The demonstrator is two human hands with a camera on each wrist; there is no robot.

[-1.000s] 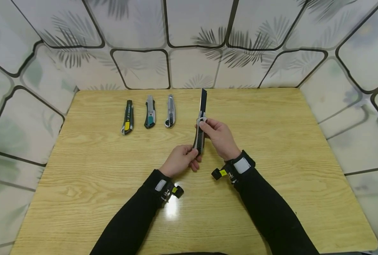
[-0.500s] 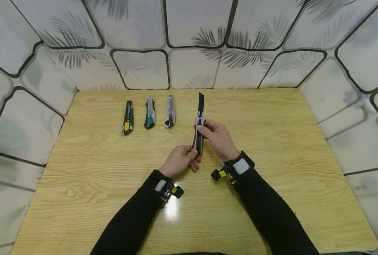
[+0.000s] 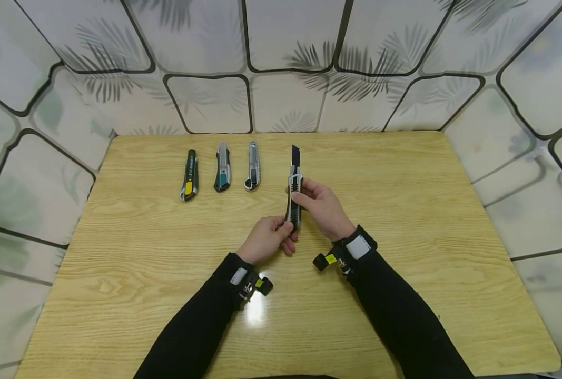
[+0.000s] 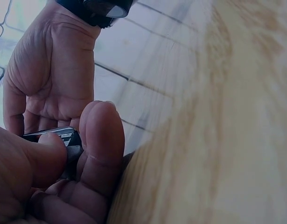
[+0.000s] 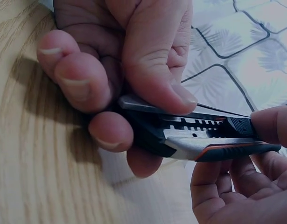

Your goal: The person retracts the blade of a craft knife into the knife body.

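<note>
Upright in the head view, a snap-off utility knife [image 3: 294, 208] is held between both hands, its dark blade [image 3: 295, 156] projecting from the far end. My left hand [image 3: 265, 239] pinches the knife's near end between thumb and fingers. My right hand [image 3: 327, 210] grips the handle higher up, fingers behind it. In the right wrist view the right thumb [image 5: 276, 125] presses on the black slider [image 5: 239, 125], beside a toothed slot in the silver and dark handle. The left wrist view shows the handle's end [image 4: 71, 137] under the left thumb, the rest mostly hidden by fingers.
Three more utility knives lie in a row to the left: a dark one with a yellow slider [image 3: 189, 176], one with a teal slider [image 3: 223, 167] and a silver one [image 3: 252, 166]. The wooden table [image 3: 427, 237] meets a patterned wall covering [image 3: 290, 100] behind.
The blade shows shorter beyond the handle as the right thumb and slider have moved down along it. The knife has tilted slightly left; the left hand has barely moved.
</note>
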